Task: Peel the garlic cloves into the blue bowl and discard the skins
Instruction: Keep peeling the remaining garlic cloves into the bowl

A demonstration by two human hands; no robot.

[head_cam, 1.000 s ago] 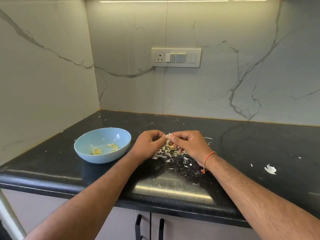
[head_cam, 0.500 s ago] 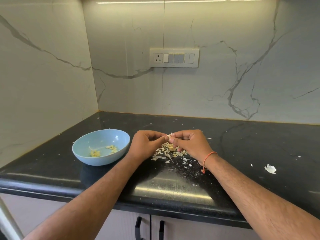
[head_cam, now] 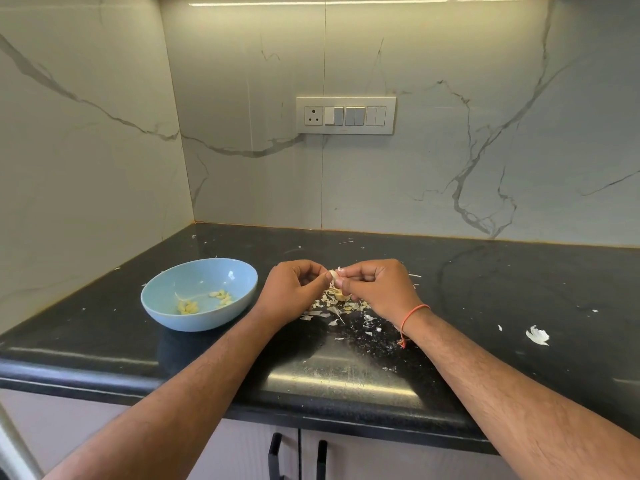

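Note:
A pale garlic clove [head_cam: 334, 276] is pinched between the fingertips of my left hand [head_cam: 294, 292] and my right hand [head_cam: 375, 287], a little above the black counter. Both hands have curled fingers and meet at the clove. Under them lies a heap of white garlic skins [head_cam: 332, 306] with what looks like another clove among them. The blue bowl [head_cam: 162, 303] stands to the left of my left hand and holds several peeled yellowish cloves [head_cam: 204, 301].
The black counter [head_cam: 519, 289] runs into a corner of marble walls. A larger skin piece [head_cam: 537, 336] lies at the right, small flakes are scattered about. A switch panel [head_cam: 345, 115] is on the back wall. Cabinet handles [head_cam: 298, 459] show below the front edge.
Both hands stay together on the clove; the fingers have shifted slightly and the camera has dipped a little. The bowl has not moved.

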